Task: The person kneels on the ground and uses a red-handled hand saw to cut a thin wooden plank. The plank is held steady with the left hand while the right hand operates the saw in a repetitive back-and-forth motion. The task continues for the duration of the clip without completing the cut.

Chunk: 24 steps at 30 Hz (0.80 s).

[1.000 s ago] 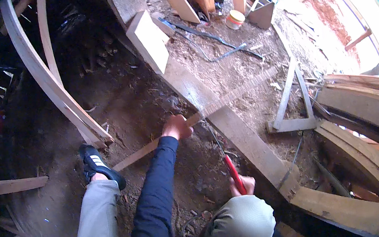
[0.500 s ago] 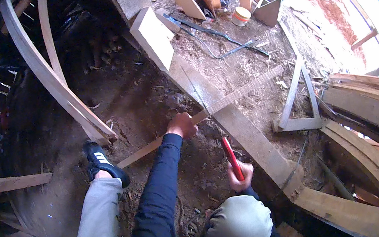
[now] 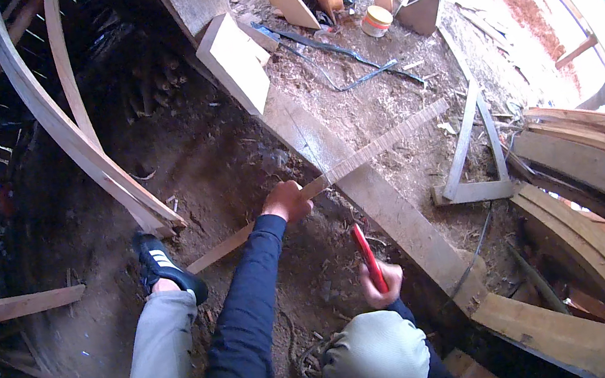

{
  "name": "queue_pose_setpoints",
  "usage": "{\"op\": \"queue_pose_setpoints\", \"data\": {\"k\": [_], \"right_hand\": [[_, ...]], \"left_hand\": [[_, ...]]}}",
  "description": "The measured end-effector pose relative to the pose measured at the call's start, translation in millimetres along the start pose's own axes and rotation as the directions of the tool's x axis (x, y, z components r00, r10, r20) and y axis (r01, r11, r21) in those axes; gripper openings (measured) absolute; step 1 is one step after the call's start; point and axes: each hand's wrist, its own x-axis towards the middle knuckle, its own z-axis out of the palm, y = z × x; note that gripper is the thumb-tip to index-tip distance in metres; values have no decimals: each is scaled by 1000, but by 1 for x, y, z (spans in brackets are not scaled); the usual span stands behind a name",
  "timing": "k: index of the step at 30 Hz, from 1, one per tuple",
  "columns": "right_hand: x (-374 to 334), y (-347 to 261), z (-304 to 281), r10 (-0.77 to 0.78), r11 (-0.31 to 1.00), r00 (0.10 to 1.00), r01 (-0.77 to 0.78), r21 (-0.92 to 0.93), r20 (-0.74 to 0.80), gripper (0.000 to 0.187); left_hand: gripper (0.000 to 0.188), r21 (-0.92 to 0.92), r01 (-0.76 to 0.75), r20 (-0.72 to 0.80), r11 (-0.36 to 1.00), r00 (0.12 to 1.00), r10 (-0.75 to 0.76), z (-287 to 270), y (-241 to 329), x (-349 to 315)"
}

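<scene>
A long, narrow wooden strip [image 3: 388,140] lies slantwise across a thick wooden beam [image 3: 407,217]. My left hand [image 3: 287,201] is closed around the strip just left of the beam. In my right hand [image 3: 382,284], nearer to me and right of my left hand, is the red handle of a saw [image 3: 368,257]. The saw's thin blade, seen almost edge-on, runs away from me and crosses the strip at the beam's left edge. How deep it sits in the wood cannot be made out. The strip's lower end reaches my shoe [image 3: 166,267].
A pale wooden block [image 3: 233,63] rests on the beam's far part. Beyond are a jar [image 3: 376,21], a dark strap [image 3: 329,50] and a wooden box [image 3: 420,10]. A triangular wooden frame [image 3: 473,192] and curved timbers [image 3: 582,250] lie at right; a bent board [image 3: 72,144] leans at left.
The saw's handle has shifted slightly toward me. My left hand keeps its grip on the strip, and the whole view has moved a little.
</scene>
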Motion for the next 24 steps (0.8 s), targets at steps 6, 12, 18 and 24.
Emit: {"op": "queue_pose_setpoints", "data": {"k": [6,12,18,24], "right_hand": [[21,-4,-3,16,995,1000,-18,95,21,10],[-35,10,-16,49,998,997,-52,34,64,6],[22,1,5,24,999,1000,-24,24,-18,8],[-24,-14,-29,97,995,985,-100,11,143,6]], "left_hand": [[30,-12,61,-14,998,998,-61,2,-6,-1],[30,54,89,4,995,996,-89,-2,-12,-3],[31,6,-47,-53,999,998,47,4,-7,3],[34,35,133,24,991,991,-133,-10,-2,-9]]}}
